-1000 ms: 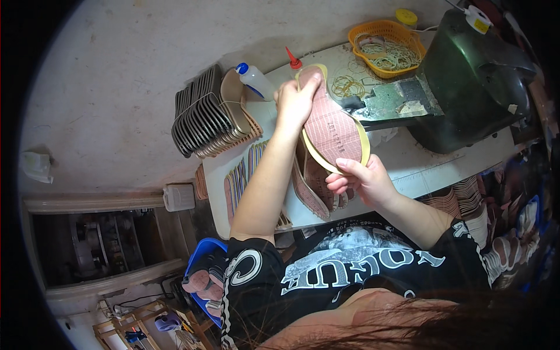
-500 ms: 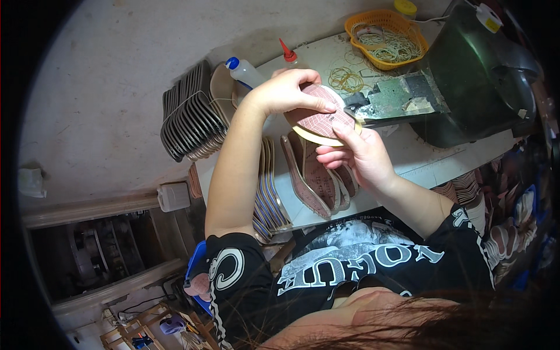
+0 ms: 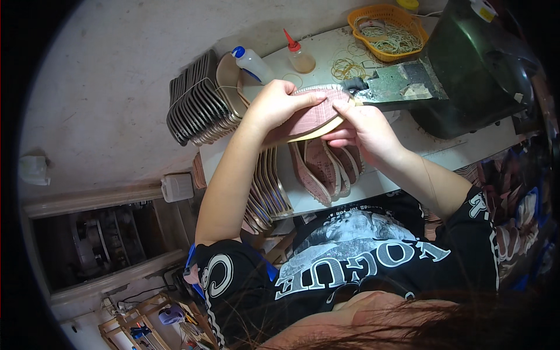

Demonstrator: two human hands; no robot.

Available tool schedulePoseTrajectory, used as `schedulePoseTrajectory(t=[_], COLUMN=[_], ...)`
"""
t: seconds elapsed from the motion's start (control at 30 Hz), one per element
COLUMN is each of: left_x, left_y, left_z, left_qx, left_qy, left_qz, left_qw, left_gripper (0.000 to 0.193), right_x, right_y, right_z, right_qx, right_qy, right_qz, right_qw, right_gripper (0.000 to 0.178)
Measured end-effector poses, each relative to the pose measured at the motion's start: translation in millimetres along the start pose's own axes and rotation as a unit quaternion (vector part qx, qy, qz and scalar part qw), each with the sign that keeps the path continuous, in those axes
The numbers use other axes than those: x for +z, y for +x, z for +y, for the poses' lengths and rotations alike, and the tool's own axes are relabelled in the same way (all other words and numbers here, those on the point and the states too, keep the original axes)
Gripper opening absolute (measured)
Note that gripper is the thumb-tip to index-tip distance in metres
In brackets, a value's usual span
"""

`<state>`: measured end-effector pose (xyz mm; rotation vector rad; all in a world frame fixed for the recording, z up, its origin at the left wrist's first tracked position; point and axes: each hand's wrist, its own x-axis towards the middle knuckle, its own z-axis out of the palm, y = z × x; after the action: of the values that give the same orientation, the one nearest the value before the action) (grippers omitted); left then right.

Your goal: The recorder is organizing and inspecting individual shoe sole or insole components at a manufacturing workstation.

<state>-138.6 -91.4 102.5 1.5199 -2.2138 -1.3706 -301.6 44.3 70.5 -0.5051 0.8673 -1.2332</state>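
Note:
A pink patterned insole with a cream-yellow edge is held in both my hands, its rim against the black tip of a dark green machine's arm. My left hand grips the insole's left part, thumb on top and fingers hidden underneath. At the right end, my right hand pinches it, thumb on the upper face and fingers curled below. Below my hands, several loose pink insoles lie on the white table, beside a row of stacked insoles.
The dark green machine stands at the right. Far back are an orange basket of pale bands, a red-tipped bottle and a blue-capped bottle. A tied bundle of dark insoles stands at the left table edge.
The insole has turned and slid along the machine tip, showing more of its length toward the left. My left hand has moved down and left; both hands keep hold. The view has shifted slightly.

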Motion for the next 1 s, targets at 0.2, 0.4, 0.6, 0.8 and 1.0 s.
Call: schedulePoseTrajectory(t=[0.2,0.4,0.6,0.8,1.0], left_x=[20,37,45,49,42], left_y=[-16,-42,-51,-46,-42], left_z=[-5,9,0,-2,5], left_qx=[-0.059,-0.089,-0.062,-0.079,-0.093], left_qy=[-0.074,-0.156,-0.25,-0.266,-0.249], left_qz=[-0.039,-0.059,-0.095,-0.013,0.015], left_qw=[0.995,0.982,0.962,0.961,0.964], left_gripper=[0.057,0.059,0.045,0.043,0.046], right_x=[-16,-31,-38,-61,-61], right_y=[-6,-15,-3,-31,-73], right_z=[7,-9,-3,10,28], right_qx=[0.009,0.02,-0.147,-0.02,0.074], right_qy=[-0.097,-0.159,-0.24,-0.231,-0.152], right_qz=[-0.037,-0.081,-0.01,-0.09,-0.138], right_qw=[0.995,0.984,0.96,0.969,0.976], right_gripper=[0.035,0.034,0.037,0.032,0.027])
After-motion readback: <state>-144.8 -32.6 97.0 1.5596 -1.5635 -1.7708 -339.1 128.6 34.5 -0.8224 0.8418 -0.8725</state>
